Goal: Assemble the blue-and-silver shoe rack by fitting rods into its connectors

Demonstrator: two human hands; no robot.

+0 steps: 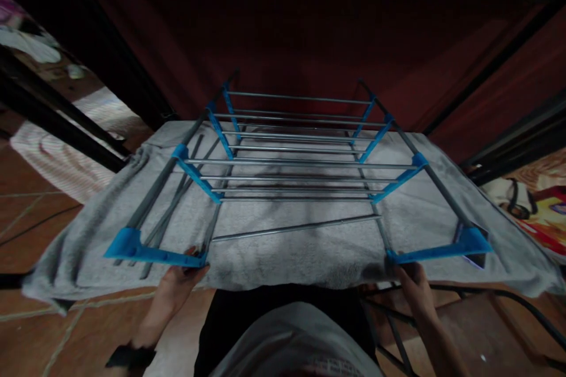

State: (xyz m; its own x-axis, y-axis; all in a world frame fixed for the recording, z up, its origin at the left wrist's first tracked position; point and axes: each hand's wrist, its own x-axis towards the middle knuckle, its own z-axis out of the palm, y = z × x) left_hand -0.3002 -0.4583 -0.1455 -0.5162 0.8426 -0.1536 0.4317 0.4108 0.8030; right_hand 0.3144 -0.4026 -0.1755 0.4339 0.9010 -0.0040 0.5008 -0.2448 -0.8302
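Head view: the grey towel (283, 256) was taken as the landmark, and the rack (300, 162) of blue plastic brackets and thin metal rods was seen resting on it, centred and reaching toward its far edge. At the towel's near-left edge the left hand (181, 280) was seen with fingers curled shut around the inner end of the left blue bracket (150, 252). Loose rods (177, 200) were laid on the towel's left part, and one slanted rod (296, 228) was seen over its middle; whether it was attached could not be told. At the near-right edge the right hand (413, 285) was closed likewise on the right blue bracket (442, 250). The rack was judged light but springy, its push-fit joints liable to be pulled apart. A hold on the bracket corners, not the slippery rods, was judged soundest.
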